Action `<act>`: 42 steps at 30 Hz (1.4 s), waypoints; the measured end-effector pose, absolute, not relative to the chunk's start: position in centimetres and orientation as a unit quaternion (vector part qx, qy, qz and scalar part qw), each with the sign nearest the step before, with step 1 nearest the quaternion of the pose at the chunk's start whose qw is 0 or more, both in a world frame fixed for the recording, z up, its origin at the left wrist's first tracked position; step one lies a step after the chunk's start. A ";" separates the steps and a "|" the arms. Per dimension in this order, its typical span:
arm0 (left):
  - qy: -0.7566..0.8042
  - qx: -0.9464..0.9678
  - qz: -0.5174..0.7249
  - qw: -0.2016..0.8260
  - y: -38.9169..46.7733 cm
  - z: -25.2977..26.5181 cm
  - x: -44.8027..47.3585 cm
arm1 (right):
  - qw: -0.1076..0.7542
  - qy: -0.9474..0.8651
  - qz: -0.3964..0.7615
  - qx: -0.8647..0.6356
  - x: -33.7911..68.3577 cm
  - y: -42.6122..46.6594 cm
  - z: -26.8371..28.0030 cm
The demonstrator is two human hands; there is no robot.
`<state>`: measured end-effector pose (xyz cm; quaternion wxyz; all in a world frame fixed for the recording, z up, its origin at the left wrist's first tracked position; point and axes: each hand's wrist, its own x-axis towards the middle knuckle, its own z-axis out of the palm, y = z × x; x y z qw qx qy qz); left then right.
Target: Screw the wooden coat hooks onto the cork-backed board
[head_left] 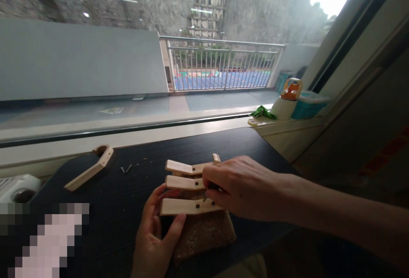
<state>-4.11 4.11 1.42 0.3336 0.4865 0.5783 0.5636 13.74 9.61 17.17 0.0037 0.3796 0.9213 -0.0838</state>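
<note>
Several pale, bent wooden strips (179,206) with dark holes lie side by side across a rough brown block (207,235). My left hand (156,227) wraps around the left end of the nearest strip, thumb in front and fingers behind. Over the strips' right part, my right hand (243,184) is closed around a small dark-handled tool. Its pointed metal tip (205,199) shows between the two nearest strips, close to their holes; the rest is hidden in the fist, so I cannot tell its exact kind.
A separate curved wooden piece (92,171) and some loose screws (126,169) lie left on the black table (128,222). On the windowsill stand a white and orange bottle (286,101), a teal tub (309,105), a green cloth (262,112) and a tape roll (252,122).
</note>
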 end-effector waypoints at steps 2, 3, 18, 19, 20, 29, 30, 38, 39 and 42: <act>0.566 0.477 0.560 0.373 4.1 1.2 -4.0 | 0.000 0.925 -0.100 0.366 13.6 9.7 16.7; 0.560 0.480 0.556 0.382 4.0 1.2 -4.0 | 0.000 0.926 -0.103 0.363 13.5 9.8 16.5; 0.565 0.520 0.546 0.333 3.2 1.7 -3.7 | 0.022 0.935 -0.151 0.320 12.8 10.3 16.4; 0.565 0.519 0.547 0.334 3.2 1.6 -3.7 | 0.022 0.938 -0.152 0.309 12.8 10.3 16.4; 0.566 0.518 0.547 0.335 3.2 1.6 -3.7 | 0.023 0.943 -0.152 0.295 12.8 10.3 16.4; 0.572 0.525 0.530 0.341 3.2 1.5 -4.0 | 0.047 0.970 -0.110 0.210 11.5 10.1 16.8; 0.568 0.536 0.526 0.337 3.2 1.3 -4.1 | 0.057 0.969 -0.104 0.218 11.3 10.0 16.7; 0.558 0.579 0.500 0.322 3.4 0.8 -4.5 | 0.052 0.906 -0.059 0.416 11.9 10.1 15.5; 0.559 0.580 0.499 0.320 3.4 0.8 -4.5 | 0.054 0.910 -0.048 0.407 12.0 10.1 15.7; 0.562 0.574 0.502 0.320 3.3 0.8 -4.1 | 0.075 0.928 -0.038 0.362 11.8 10.1 16.7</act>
